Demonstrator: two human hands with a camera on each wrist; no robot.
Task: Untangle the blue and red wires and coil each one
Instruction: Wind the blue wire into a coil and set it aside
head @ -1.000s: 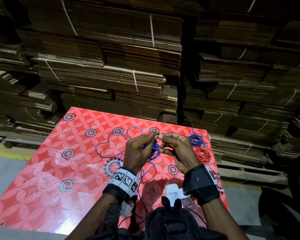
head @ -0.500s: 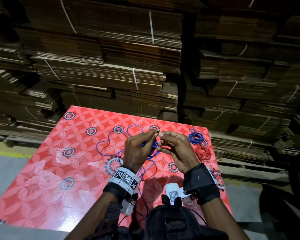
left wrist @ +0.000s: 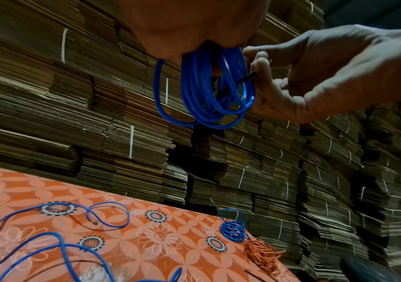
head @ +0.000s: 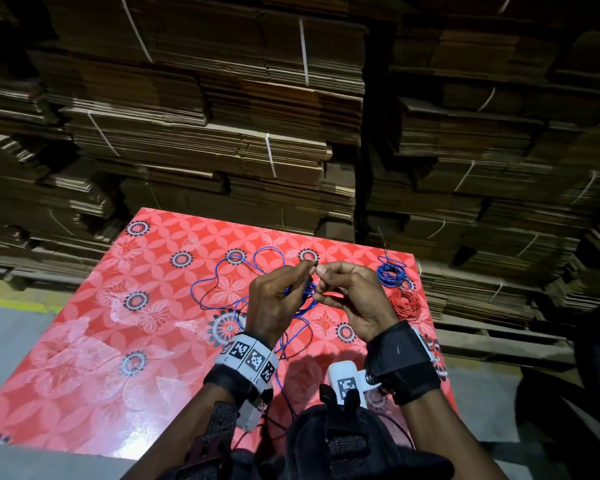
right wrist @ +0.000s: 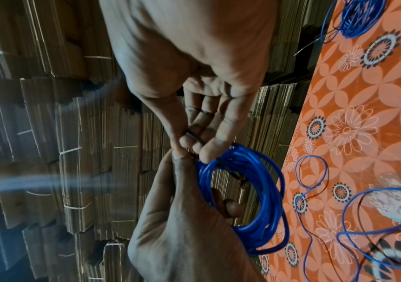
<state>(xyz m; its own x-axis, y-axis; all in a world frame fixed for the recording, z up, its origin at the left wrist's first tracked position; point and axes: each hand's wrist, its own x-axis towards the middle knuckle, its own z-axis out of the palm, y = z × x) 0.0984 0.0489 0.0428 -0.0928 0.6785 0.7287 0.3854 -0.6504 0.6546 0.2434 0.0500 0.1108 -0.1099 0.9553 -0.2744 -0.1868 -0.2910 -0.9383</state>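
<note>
I counted two hands, left (head: pixel 274 303) and right (head: pixel 354 299); two blue coils, one held (left wrist: pixel 213 89), one on the table (head: pixel 390 273); one red coil (head: pixel 405 304); one loose blue wire (head: pixel 222 271).

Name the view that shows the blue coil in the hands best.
Left wrist: the blue coil hangs unobstructed below the left hand, its loops distinct. The right wrist view shows it partly behind fingers; in the head view both hands hide most of it.

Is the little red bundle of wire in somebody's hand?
No, the red wire coil lies on the table beside a small blue coil, apart from both hands.
</note>
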